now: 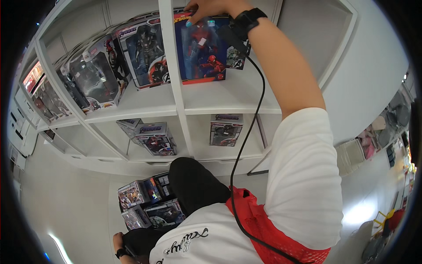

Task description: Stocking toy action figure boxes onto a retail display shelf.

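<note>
My right hand [214, 9] reaches into an upper bay of the white shelf unit and grips the top edge of a blue and red Spider-Man figure box [202, 49]. The thumb lies on the box's front, and the fingers go behind the top edge. The box stands upright with its base on the shelf board [230, 95]. Just right of it, a smaller figure box [235, 57] is partly hidden by a black wrist device. Low at the left, my left hand [118, 241] is beside my bent knee, its fingers mostly hidden.
Left of the divider [171, 49], a boxed armoured figure [145, 52] and more boxes [95, 76] stand in rows. Lower bays hold boxes [155, 138] and another box [226, 130]. Several boxes [165, 213] lie by my legs. A black cable [245, 142] hangs from my right wrist.
</note>
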